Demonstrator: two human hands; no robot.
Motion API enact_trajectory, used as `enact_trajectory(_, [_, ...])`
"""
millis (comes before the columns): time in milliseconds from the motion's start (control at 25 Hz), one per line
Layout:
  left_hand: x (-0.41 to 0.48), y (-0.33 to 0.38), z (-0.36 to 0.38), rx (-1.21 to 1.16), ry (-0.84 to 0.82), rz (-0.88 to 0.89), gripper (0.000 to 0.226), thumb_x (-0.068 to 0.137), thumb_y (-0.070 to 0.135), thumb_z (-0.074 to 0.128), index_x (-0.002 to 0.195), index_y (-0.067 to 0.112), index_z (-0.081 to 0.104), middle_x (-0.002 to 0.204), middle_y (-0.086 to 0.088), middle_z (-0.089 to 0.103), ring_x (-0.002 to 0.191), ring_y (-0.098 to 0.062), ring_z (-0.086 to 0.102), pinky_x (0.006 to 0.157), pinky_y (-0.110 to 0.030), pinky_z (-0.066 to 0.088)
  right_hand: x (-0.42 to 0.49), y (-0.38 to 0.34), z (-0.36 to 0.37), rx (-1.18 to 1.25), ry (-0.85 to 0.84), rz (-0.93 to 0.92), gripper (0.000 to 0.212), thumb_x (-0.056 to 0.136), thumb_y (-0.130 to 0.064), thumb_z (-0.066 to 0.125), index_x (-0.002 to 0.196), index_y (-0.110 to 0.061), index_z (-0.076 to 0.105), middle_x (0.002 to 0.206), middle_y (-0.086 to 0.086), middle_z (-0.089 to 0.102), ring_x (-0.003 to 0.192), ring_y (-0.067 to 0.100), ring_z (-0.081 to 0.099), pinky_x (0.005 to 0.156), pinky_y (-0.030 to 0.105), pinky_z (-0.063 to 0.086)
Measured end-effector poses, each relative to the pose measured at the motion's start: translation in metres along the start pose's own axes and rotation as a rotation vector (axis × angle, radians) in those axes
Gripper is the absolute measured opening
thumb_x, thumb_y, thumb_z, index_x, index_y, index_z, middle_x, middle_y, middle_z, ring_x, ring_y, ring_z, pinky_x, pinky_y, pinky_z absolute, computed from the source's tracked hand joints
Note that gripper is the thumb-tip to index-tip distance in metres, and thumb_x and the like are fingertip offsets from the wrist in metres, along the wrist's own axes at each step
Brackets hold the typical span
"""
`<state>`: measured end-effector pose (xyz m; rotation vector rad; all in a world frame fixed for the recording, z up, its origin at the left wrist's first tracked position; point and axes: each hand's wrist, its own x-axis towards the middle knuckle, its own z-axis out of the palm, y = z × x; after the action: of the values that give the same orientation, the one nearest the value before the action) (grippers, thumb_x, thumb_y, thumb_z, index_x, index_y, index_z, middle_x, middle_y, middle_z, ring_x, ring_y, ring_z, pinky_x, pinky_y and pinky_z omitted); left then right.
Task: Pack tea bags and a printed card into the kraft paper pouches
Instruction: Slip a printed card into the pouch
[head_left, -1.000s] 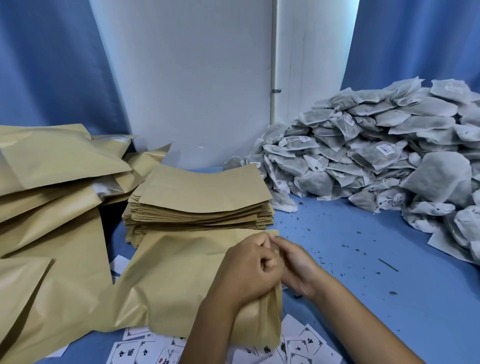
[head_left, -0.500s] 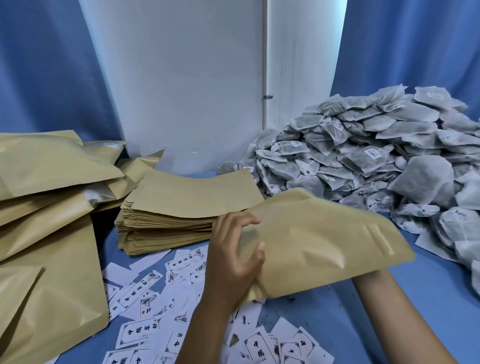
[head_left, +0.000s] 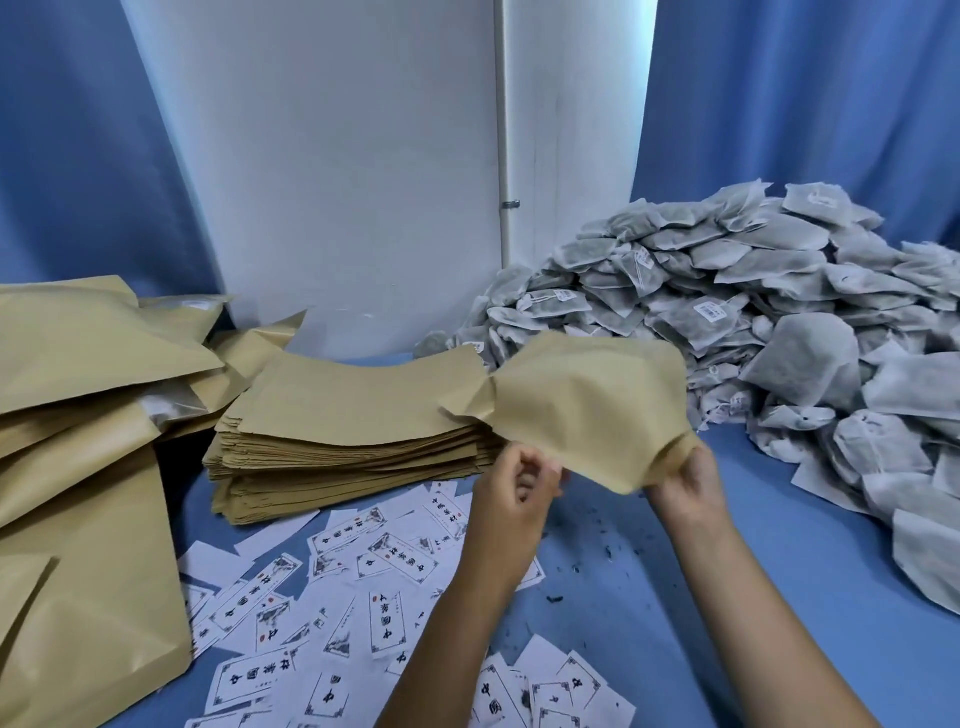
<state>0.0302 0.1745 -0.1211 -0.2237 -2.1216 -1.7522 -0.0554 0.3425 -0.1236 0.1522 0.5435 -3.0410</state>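
Observation:
A kraft paper pouch (head_left: 582, 400) is held up above the blue table, bulged in the middle. My left hand (head_left: 511, 499) pinches its near edge on the left, and my right hand (head_left: 685, 480) grips its lower right corner. A flat stack of empty kraft pouches (head_left: 353, 410) lies just left of it. Printed cards (head_left: 322, 592) with black characters are scattered on the table below my hands. A big heap of grey tea bags (head_left: 753, 312) fills the right side.
Bulging kraft pouches (head_left: 78, 415) are piled along the left edge. The blue table (head_left: 779, 597) carries loose tea crumbs near my right forearm. A white wall panel and blue curtains stand behind.
The pouch went from lying over the cards, to swung rightward, to raised between both hands. My right hand came out from under it and now grips its corner.

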Motion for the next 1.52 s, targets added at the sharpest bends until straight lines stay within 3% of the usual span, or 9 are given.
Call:
enact_trajectory(160, [0.015, 0.000, 0.020, -0.677, 0.034, -0.493, 0.030, 0.095, 0.023, 0.055, 0.117, 0.002, 0.055, 0.108, -0.018, 0.068, 0.095, -0.033, 0.068, 0.073, -0.039, 0.059, -0.004, 0.001, -0.009, -0.181, 0.083, -0.163, 0.020, 0.098, -0.002, 0.039, 0.113, -0.004, 0.053, 0.097, 0.008, 0.064, 0.076, 0.012, 0.068, 0.064, 0.023, 0.058])
enact_trajectory(320, [0.003, -0.003, 0.023, -0.946, -0.048, -0.730, 0.024, 0.092, 0.014, 0.058, 0.105, -0.007, 0.062, 0.097, -0.027, 0.070, 0.077, -0.032, 0.072, 0.056, -0.026, 0.057, -0.014, -0.014, -0.017, -0.650, 0.109, -0.384, 0.022, 0.097, -0.011, 0.044, 0.079, -0.002, 0.054, 0.054, 0.005, 0.058, 0.044, 0.018, 0.060, 0.042, 0.023, 0.049])
enact_trajectory(440, [-0.002, -0.007, 0.024, -0.852, -0.091, -0.714, 0.030, 0.093, 0.021, 0.056, 0.099, -0.007, 0.065, 0.091, -0.029, 0.070, 0.069, -0.026, 0.071, 0.055, -0.024, 0.056, -0.017, -0.021, -0.012, -0.803, 0.119, -0.415, 0.040, 0.095, -0.015, 0.043, 0.056, -0.009, 0.040, 0.034, 0.001, 0.037, 0.032, 0.018, 0.041, 0.037, 0.020, 0.036])
enact_trajectory(760, [-0.009, -0.014, 0.048, -0.493, 0.029, -0.379, 0.049, 0.076, 0.005, 0.078, 0.116, 0.021, 0.057, 0.109, -0.003, 0.069, 0.095, -0.019, 0.070, 0.072, -0.033, 0.058, -0.019, -0.030, -0.020, -0.749, 0.275, -0.277, 0.031, 0.092, -0.014, 0.046, 0.062, -0.011, 0.038, 0.038, 0.000, 0.033, 0.038, 0.017, 0.035, 0.045, 0.027, 0.030])
enact_trajectory(1040, [0.006, -0.019, 0.097, -0.816, 0.414, -0.554, 0.027, 0.086, -0.006, 0.061, 0.109, 0.008, 0.064, 0.103, -0.005, 0.071, 0.098, -0.023, 0.067, 0.085, -0.039, 0.053, -0.026, -0.016, -0.018, -0.787, 0.198, -0.154, 0.027, 0.093, -0.015, 0.045, 0.066, -0.009, 0.044, 0.038, 0.000, 0.037, 0.035, 0.015, 0.039, 0.049, 0.029, 0.035])
enact_trajectory(1160, [0.014, -0.018, 0.103, -0.889, 0.604, -0.696, 0.017, 0.081, -0.003, 0.068, 0.093, 0.008, 0.064, 0.095, -0.005, 0.069, 0.079, -0.020, 0.065, 0.068, -0.030, 0.053, -0.028, -0.013, -0.017, -0.807, 0.168, -0.132, 0.027, 0.091, -0.014, 0.046, 0.064, -0.009, 0.044, 0.038, 0.000, 0.037, 0.035, 0.016, 0.038, 0.046, 0.027, 0.033])
enact_trajectory(1240, [0.024, -0.015, 0.101, -0.971, 0.643, -0.889, 0.016, 0.081, 0.005, 0.070, 0.079, 0.011, 0.055, 0.078, -0.003, 0.058, 0.057, -0.013, 0.046, 0.047, -0.019, 0.040, -0.028, -0.010, -0.016, -0.834, 0.136, -0.101, 0.031, 0.091, -0.014, 0.046, 0.060, -0.009, 0.043, 0.038, 0.001, 0.037, 0.035, 0.017, 0.038, 0.044, 0.026, 0.033])
enact_trajectory(1360, [0.034, -0.014, 0.095, -1.023, 0.539, -1.009, 0.028, 0.082, 0.022, 0.070, 0.070, 0.017, 0.045, 0.062, 0.003, 0.036, 0.048, -0.008, 0.025, 0.033, -0.014, 0.025, -0.028, -0.008, -0.015, -0.863, 0.147, -0.083, 0.033, 0.090, -0.015, 0.047, 0.059, -0.007, 0.045, 0.039, 0.002, 0.040, 0.036, 0.018, 0.040, 0.043, 0.025, 0.034])
enact_trajectory(1520, [0.023, -0.033, 0.080, -0.817, 0.290, -0.973, 0.024, 0.085, 0.026, 0.069, 0.074, 0.014, 0.051, 0.059, 0.002, 0.039, 0.050, -0.008, 0.033, 0.037, -0.014, 0.034, -0.025, -0.014, -0.018, -0.885, 0.238, -0.177, 0.024, 0.090, -0.013, 0.051, 0.068, -0.004, 0.057, 0.052, 0.006, 0.058, 0.043, 0.015, 0.055, 0.042, 0.024, 0.041])
